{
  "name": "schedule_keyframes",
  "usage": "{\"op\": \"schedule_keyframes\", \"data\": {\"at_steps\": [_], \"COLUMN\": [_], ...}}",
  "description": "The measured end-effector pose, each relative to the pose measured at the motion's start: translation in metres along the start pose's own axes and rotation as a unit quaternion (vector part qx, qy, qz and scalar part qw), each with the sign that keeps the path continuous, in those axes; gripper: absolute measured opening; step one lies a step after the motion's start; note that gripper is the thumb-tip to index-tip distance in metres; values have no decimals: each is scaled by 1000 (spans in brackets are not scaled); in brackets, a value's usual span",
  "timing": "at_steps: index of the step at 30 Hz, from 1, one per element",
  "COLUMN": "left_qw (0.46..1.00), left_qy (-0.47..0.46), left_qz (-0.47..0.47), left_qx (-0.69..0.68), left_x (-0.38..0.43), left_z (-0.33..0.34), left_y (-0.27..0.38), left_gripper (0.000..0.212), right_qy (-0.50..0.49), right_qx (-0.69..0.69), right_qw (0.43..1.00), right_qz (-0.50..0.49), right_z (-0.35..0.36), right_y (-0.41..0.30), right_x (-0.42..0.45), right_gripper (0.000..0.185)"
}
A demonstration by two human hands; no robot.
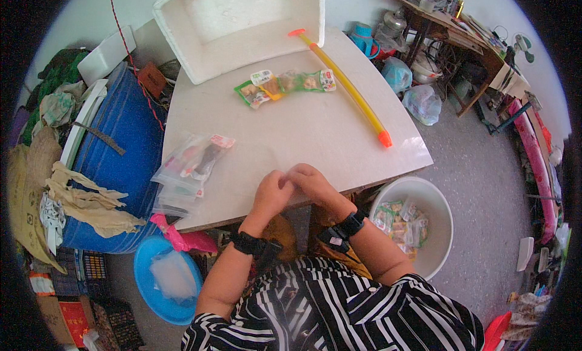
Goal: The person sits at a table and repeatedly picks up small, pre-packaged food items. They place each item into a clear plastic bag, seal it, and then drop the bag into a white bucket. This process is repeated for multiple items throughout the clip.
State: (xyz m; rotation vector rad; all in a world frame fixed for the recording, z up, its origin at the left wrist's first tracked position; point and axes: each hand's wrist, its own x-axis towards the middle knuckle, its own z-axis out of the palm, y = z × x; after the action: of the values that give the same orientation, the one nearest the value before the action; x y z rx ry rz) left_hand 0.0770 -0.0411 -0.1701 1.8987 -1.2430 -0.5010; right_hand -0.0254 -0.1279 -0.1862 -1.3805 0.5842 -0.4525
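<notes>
My left hand (272, 195) and my right hand (314, 183) meet over the near edge of the white table (273, 137), fingers curled and fingertips together. Whether anything thin is pinched between them is hidden. Left of my hands lies a loose pile of clear plastic zip bags (182, 169), one with a dark item inside. Farther back, several small snack packets (284, 85) with green and yellow printing lie in a row. A yellow tube with orange ends (348, 89) slants across the table's right side.
A white foam box (241, 37) lies on its side at the back. Right of the table stands a white bucket (443, 219) holding packets. To the left are a blue barrel (118, 169) and a blue basin (143, 278) with clear plastic. A red twisted cord (129, 55) hangs at left.
</notes>
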Motion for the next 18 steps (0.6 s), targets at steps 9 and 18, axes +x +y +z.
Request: {"op": "schedule_keyframes", "data": {"at_steps": [9,18], "left_qw": [1000,999], "left_qy": [4,17], "left_qz": [-10,-1], "left_qx": [-6,-34], "left_x": [1,5], "left_z": [0,2], "left_y": [0,-10], "left_gripper": [19,17], "right_qy": [10,21], "right_qx": [-2,39], "right_qw": [1000,999], "right_qz": [24,22], "right_z": [0,2], "right_y": [3,0], "right_x": [2,0], "right_gripper": [19,16]}}
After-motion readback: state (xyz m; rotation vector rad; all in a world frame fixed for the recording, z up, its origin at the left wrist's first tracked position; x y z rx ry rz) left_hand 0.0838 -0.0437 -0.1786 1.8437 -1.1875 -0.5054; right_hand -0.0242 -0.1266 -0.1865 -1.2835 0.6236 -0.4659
